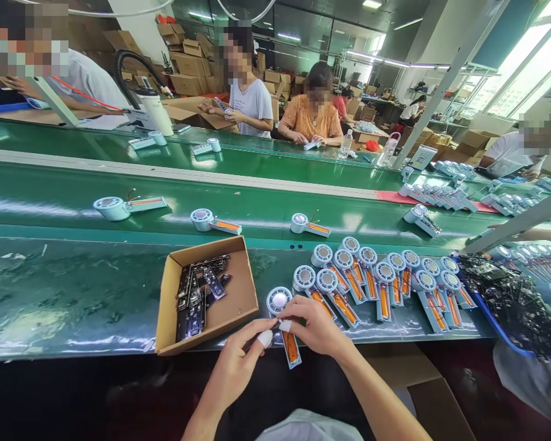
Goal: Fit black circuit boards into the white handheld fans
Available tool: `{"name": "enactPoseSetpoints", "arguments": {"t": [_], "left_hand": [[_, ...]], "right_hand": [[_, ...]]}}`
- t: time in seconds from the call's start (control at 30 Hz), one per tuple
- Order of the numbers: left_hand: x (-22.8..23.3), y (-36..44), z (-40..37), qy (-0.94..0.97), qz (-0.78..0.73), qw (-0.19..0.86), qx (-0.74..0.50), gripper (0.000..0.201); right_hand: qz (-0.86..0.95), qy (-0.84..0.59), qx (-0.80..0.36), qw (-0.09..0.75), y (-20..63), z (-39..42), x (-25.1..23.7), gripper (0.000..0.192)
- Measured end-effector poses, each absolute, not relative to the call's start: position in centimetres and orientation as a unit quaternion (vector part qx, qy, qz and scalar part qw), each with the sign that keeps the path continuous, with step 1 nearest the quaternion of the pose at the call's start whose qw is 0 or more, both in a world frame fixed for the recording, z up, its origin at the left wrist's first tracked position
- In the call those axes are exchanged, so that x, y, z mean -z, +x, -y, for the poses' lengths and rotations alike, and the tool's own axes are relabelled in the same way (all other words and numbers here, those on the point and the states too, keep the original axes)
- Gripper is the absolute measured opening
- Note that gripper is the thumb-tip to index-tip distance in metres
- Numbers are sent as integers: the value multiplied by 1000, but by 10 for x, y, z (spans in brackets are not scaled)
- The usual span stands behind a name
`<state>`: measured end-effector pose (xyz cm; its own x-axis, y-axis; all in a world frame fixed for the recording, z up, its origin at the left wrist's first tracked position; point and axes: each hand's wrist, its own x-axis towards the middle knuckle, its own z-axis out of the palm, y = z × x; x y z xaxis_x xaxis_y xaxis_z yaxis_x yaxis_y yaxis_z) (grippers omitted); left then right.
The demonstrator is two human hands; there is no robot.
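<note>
By the bench's (pixel 110 294) near edge, your left hand (pixel 239 357) and right hand (pixel 313 324), fingertips almost meeting, pinch a small dark piece (pixel 278 322) over a light-blue fan (pixel 279 300).

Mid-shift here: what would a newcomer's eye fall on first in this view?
Probably the left grip and right grip, meeting over one pale unit at the green bench's near edge. Next, the cluster of similar units to the right, their orange strips showing. Then, left of that unit, a cardboard box holding dark boards, and a bin heaped with dark parts at far right.
</note>
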<state>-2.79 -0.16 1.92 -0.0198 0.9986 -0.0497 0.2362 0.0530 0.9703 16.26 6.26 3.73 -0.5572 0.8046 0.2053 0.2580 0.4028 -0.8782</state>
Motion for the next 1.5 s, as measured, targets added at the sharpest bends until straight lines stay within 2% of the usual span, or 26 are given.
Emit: {"name": "enactPoseSetpoints", "arguments": {"t": [0.2,0.27,0.4,0.47,0.57,0.67,0.77,0.9,0.97,1.1,1.27,1.33,1.4,1.5], "left_hand": [[-14,-27,0,560,-562,429,-432,31],[-17,-22,3,535,-577,438,-435,36],[-19,-13,14,456,-580,510,-443,48],[-15,-9,16,428,-563,537,-459,48],[-3,-3,10,414,-587,501,-483,41],[6,5,2,405,-626,479,-463,45],[5,11,-3,385,-578,557,-456,45],[-3,17,-4,346,-468,664,-469,45],[-4,21,-3,307,-467,674,-484,48],[-1,31,-2,255,-521,611,-539,40],[-3,34,-3,312,-509,598,-535,40],[-6,33,-5,337,-532,568,-531,41],[-8,33,-6,342,-548,543,-537,41],[-9,32,-9,338,-557,525,-548,40]], "right_hand": [[738,-380,-417,370,155,-54,-31,18],[723,-409,-421,365,155,-50,-32,20],[635,-440,-550,319,163,-49,-37,22],[571,-429,-624,317,166,-50,-37,26],[494,-410,-694,325,165,-51,-35,25],[445,-400,-720,351,162,-50,-36,17],[456,-377,-731,340,163,-45,-39,17],[500,-321,-747,299,171,-37,-43,27],[513,-316,-729,325,176,-35,-44,30],[519,-348,-666,406,183,-35,-46,31],[566,-411,-576,422,181,-33,-46,42],[609,-461,-500,409,181,-31,-45,44],[669,-514,-394,365,183,-30,-47,37],[775,-546,-226,222,187,-30,-55,19]]}}
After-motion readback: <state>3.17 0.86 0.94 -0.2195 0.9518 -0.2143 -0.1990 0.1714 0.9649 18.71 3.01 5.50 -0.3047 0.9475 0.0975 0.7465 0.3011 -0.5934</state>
